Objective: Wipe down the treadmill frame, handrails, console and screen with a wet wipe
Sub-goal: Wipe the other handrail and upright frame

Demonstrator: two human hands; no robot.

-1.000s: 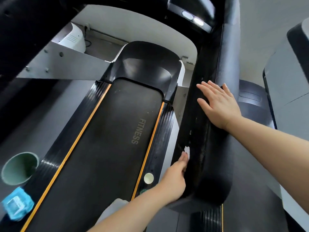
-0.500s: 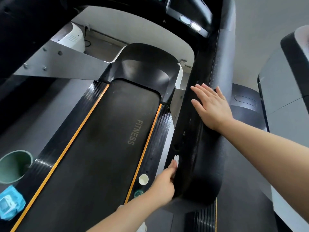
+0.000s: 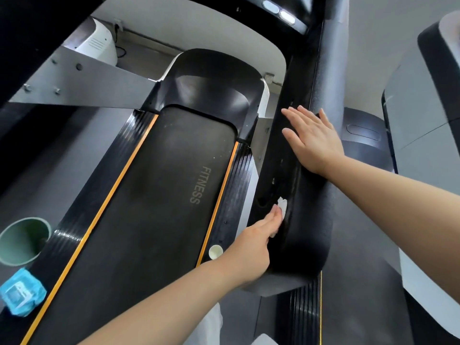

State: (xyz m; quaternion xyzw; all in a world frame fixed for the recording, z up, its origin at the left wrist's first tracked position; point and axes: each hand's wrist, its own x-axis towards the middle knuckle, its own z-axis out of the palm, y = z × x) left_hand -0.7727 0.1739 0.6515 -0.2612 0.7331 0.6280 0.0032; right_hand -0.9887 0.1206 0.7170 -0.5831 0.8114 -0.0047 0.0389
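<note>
The treadmill's black right handrail (image 3: 308, 232) runs up the right side of the head view, beside the belt (image 3: 161, 195) marked FITNESS. My left hand (image 3: 256, 242) presses a crumpled white wet wipe (image 3: 283, 204) against the rail's inner side with straight fingers; most of the wipe is hidden under them. My right hand (image 3: 313, 140) lies flat, fingers spread, on top of the same rail, farther forward. At the top edge, the console's underside with two lights (image 3: 278, 11) shows.
A green round bin (image 3: 22, 241) and a blue wet-wipe pack (image 3: 21, 292) sit at the left by the treadmill's side strip. A small white disc (image 3: 215, 251) lies on the right side strip. Another grey and black machine (image 3: 423, 120) stands close on the right.
My left hand slid the wipe a short way back, then forward, along the rail's inner side. My right hand stays flat on top. The view shifted slightly.
</note>
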